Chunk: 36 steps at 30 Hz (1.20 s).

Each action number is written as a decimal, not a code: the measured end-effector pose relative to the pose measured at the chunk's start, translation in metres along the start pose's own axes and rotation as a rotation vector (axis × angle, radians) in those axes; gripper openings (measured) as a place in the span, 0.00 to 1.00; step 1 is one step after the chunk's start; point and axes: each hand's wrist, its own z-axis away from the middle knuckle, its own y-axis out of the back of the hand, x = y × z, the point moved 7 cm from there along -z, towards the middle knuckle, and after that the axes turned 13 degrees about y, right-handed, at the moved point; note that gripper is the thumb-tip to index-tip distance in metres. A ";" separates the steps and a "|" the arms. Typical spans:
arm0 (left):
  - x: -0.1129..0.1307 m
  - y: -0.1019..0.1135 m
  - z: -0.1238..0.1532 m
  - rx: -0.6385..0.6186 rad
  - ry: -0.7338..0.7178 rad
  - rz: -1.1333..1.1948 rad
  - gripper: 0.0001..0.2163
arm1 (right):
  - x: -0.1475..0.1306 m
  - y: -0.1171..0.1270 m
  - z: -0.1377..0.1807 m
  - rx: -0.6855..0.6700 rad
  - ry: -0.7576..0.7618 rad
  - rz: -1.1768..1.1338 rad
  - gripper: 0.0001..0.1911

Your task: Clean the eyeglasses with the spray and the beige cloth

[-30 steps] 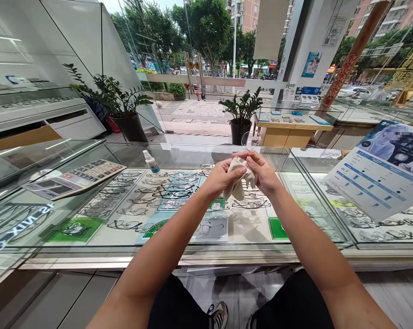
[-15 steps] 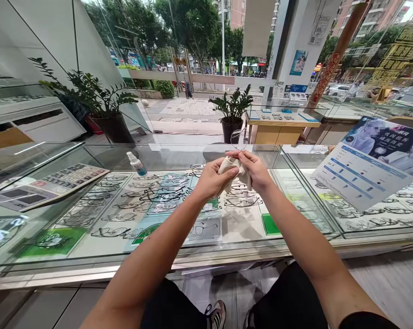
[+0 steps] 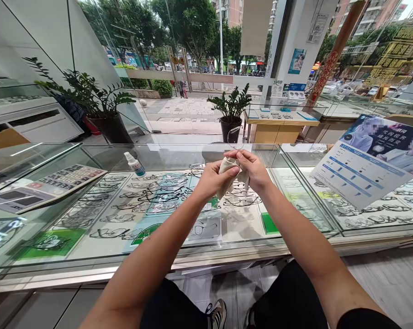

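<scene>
Both my hands are raised over a glass display counter [image 3: 179, 249]. My left hand [image 3: 211, 179] pinches a beige cleaning cloth [image 3: 227, 170] folded over one lens of a thin-framed pair of glasses [image 3: 234, 137]. My right hand [image 3: 252, 169] grips the same cloth and the glasses from the other side. One clear lens sticks up above my fingers. Both hands are closed and touch each other.
Under the glass lie rows of spectacle frames [image 3: 151, 196] on trays. A small spray bottle [image 3: 135, 164] and a chart card [image 3: 42, 185] rest on the counter at left. A printed poster [image 3: 367, 160] leans at right. Potted plants [image 3: 231, 112] stand beyond, by the shop windows.
The view has shifted slightly, so everything sits a little further left. My hands stay together on the cloth and glasses, with only small finger movement.
</scene>
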 end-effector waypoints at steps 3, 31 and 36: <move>0.001 0.000 0.000 -0.027 -0.017 0.000 0.29 | 0.000 -0.001 0.000 -0.010 0.005 0.009 0.21; 0.008 0.005 0.005 0.150 -0.299 0.050 0.26 | 0.000 -0.017 0.008 -0.011 -0.055 -0.094 0.20; 0.012 0.007 0.005 0.186 -0.303 0.019 0.29 | 0.001 -0.013 0.008 0.012 -0.022 -0.057 0.21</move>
